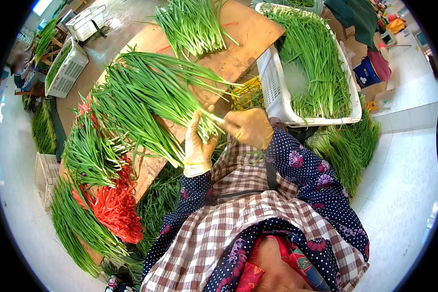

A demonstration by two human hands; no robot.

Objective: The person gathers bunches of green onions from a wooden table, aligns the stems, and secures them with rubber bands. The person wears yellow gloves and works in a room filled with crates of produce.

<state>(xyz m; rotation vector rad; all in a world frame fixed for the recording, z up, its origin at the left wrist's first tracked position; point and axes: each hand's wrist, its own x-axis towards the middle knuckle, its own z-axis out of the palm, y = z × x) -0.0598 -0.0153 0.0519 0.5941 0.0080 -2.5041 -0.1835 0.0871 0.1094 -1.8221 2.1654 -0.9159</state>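
Note:
My left hand [200, 148], in a pale yellow glove, grips a bunch of garlic chives [175, 106] near the white stalk ends. The green leaves of the bunch fan out to the upper left, over the wooden board. My right hand [252, 127], gloved too and slightly blurred, has its fingertips closed on a chive stalk [216, 117] at the side of that bunch. Under and beside the held bunch, more loose chives [135, 116] lie across the wooden board [253, 31], with several stalks pointing toward the right hand.
A white plastic crate [354, 109] full of chives stands at the right. Another chive pile [191, 25] lies at the board's far end. Red plastic ties [118, 215] hang at the near left, by chive bundles [91, 157]. Bundled chives [345, 146] rest on the floor, right.

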